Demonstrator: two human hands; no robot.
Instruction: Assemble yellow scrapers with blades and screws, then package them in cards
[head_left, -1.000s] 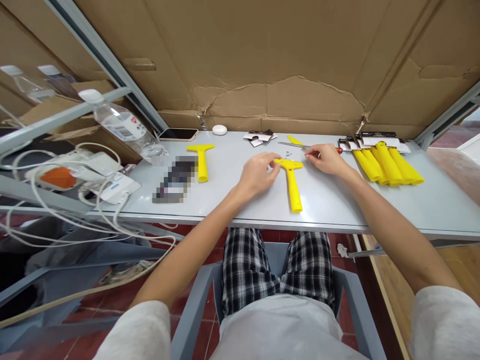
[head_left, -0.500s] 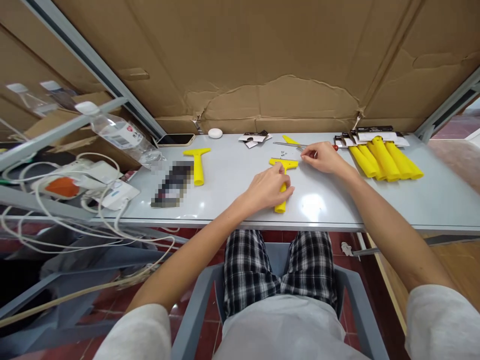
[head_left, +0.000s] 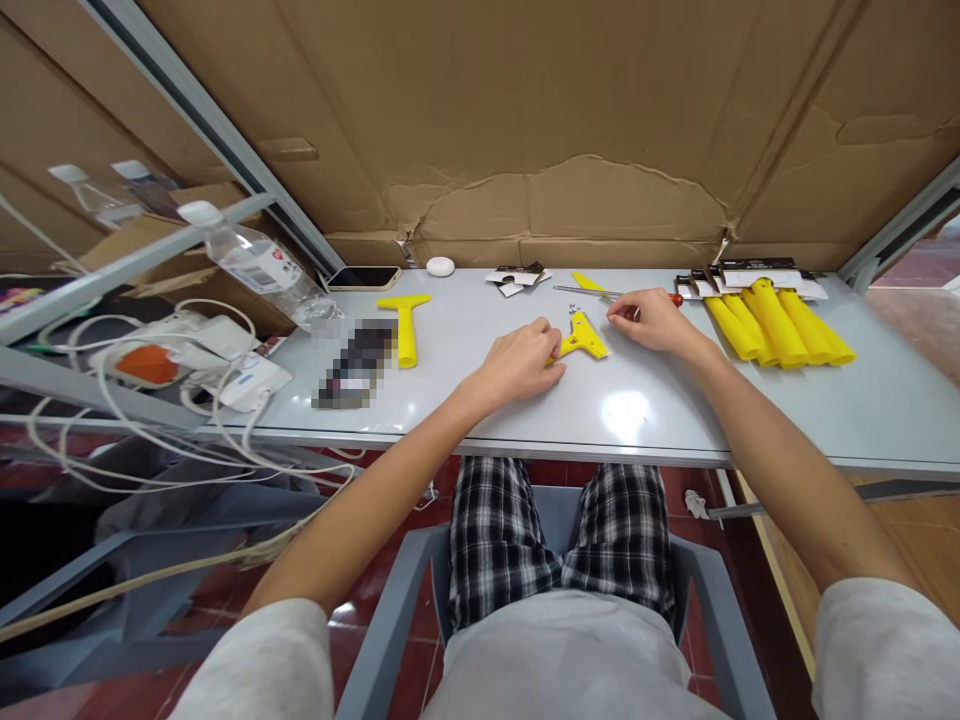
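My left hand [head_left: 523, 362] is wrapped round the handle of a yellow scraper [head_left: 585, 338], whose T-shaped head points right and shows a hole. To the right of that head, my right hand [head_left: 645, 318] has its thumb and fingers pinched together; whatever is between them is too small to name. A screwdriver [head_left: 581, 291] with a red handle lies just behind my right hand, partly covered by it. Several tiny screws [head_left: 574, 309] are scattered beyond the scraper. Near the screwdriver's shaft rests a flat yellow piece [head_left: 586, 282].
Another yellow scraper [head_left: 406, 330] lies on the left, beside a blurred dark object [head_left: 358, 365]. Several yellow handles with black-and-white cards [head_left: 780, 325] are stacked at right. Card pieces [head_left: 517, 278], a white oval case [head_left: 440, 266] and a phone [head_left: 365, 278] line the back. Cables [head_left: 247, 440] crowd the left.
My left hand has turned the scraper so that its head now points right instead of away from me. My right hand stays pinched in nearly the same place. The view shifted slightly.
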